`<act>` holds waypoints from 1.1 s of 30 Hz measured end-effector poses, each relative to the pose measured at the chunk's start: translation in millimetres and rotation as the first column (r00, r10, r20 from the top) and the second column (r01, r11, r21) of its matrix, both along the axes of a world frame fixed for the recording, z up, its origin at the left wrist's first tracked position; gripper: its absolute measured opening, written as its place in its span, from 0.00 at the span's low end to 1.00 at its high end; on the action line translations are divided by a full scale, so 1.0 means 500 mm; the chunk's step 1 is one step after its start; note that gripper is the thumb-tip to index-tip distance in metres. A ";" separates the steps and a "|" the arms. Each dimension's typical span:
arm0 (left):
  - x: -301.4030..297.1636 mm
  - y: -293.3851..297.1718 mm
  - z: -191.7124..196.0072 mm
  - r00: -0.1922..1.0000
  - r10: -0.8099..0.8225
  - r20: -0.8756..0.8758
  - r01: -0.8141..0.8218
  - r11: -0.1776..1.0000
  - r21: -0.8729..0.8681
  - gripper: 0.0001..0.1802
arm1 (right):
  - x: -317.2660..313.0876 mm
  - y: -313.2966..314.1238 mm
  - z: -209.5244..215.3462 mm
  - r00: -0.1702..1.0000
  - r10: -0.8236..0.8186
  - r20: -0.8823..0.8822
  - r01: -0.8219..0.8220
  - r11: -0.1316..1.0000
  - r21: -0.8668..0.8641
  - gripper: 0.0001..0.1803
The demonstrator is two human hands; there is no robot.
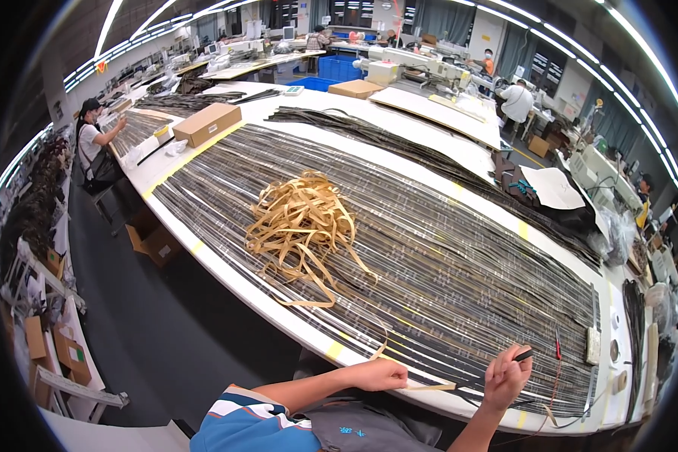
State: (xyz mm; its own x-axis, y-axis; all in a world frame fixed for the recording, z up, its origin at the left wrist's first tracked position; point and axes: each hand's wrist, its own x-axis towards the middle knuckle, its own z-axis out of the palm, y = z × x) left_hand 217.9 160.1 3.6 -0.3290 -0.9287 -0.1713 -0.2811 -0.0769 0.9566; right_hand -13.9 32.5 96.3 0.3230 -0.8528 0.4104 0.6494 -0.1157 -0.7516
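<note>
Dark narrow strips (459, 256) lie side by side in long rows along the white table (279, 313) in front of me. At the table's near edge, my left hand (380, 374) is closed on a tan strap (433, 387), whose short end points right. Farther right, my right hand (507, 378) is curled around a black-handled tool (523, 355); its working end cannot be made out. A loose heap of tan strap (301, 218) sits on the dark rows, left of centre, with one tail trailing toward my left hand.
A cardboard box (207, 124) stands at the table's far left end, near a seated person (98, 143). A thin red object (557, 345) with a cord lies at the right, beside a pale block (593, 346). Dark strip bundles (399, 151) run along the far side.
</note>
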 end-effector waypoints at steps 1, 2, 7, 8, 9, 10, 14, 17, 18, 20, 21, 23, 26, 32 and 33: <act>0.004 0.008 0.006 0.993 -0.042 0.110 0.043 0.999 -0.004 0.14 | 0.002 0.007 -0.001 0.999 0.039 -0.017 -0.039 0.999 0.021 0.12; 0.005 0.015 0.010 0.993 -0.043 0.109 0.044 0.999 -0.004 0.14 | 0.004 0.015 -0.001 0.999 0.038 -0.019 -0.037 0.999 0.022 0.12; -0.003 0.033 0.058 0.986 -0.017 0.168 0.024 0.999 -0.041 0.17 | 0.012 0.046 -0.011 0.812 0.297 -0.503 -0.288 0.953 0.099 0.12; -0.007 0.037 0.086 0.990 0.119 0.079 -0.113 0.991 -0.075 0.19 | 0.025 0.056 -0.010 0.760 0.338 -0.556 -0.347 0.933 0.092 0.11; -0.005 0.040 0.106 0.986 0.161 -0.054 -0.163 0.986 -0.045 0.23 | 0.032 0.063 -0.012 0.711 0.389 -0.586 -0.381 0.913 0.145 0.10; -0.003 0.041 0.115 0.986 0.161 -0.054 -0.163 0.986 -0.044 0.23 | 0.037 0.069 -0.014 0.658 0.441 -0.610 -0.412 0.889 0.198 0.09; -0.011 0.039 0.122 0.938 0.208 -0.278 -0.258 0.953 -0.157 0.19 | 0.054 0.078 -0.029 0.508 0.347 -0.788 -0.414 0.901 0.130 0.08; -0.008 0.030 0.119 0.917 0.240 -0.320 -0.273 0.960 -0.064 0.14 | 0.061 0.075 -0.026 0.482 0.327 -0.813 -0.422 0.900 0.111 0.08; -0.007 0.028 0.122 0.910 0.259 -0.323 -0.293 0.954 -0.058 0.12 | 0.064 0.072 -0.024 0.472 0.327 -0.818 -0.426 0.898 0.113 0.08; -0.006 0.025 0.122 0.903 0.280 -0.327 -0.312 0.949 -0.049 0.10 | 0.069 0.071 -0.017 0.458 0.351 -0.816 -0.413 0.897 0.154 0.08; -0.003 0.022 0.123 0.911 0.279 -0.302 -0.321 0.942 -0.098 0.10 | 0.074 0.068 -0.013 0.446 0.374 -0.813 -0.403 0.895 0.191 0.08; -0.006 0.023 0.121 0.918 0.280 -0.279 -0.329 0.933 -0.144 0.09 | 0.081 0.069 -0.006 0.435 0.408 -0.803 -0.390 0.889 0.240 0.08; -0.015 0.035 0.126 0.902 0.314 -0.297 -0.390 0.887 -0.247 0.08 | 0.079 0.075 0.004 0.383 0.456 -0.803 -0.387 0.869 0.309 0.08; -0.025 0.039 0.123 0.918 0.301 -0.257 -0.349 0.922 -0.169 0.09 | 0.050 0.076 -0.031 0.444 0.451 -0.774 -0.378 0.878 0.294 0.08; -0.030 0.040 0.115 0.915 0.310 -0.257 -0.367 0.905 -0.215 0.08 | 0.045 0.079 -0.032 0.467 0.451 -0.761 -0.351 0.884 0.308 0.08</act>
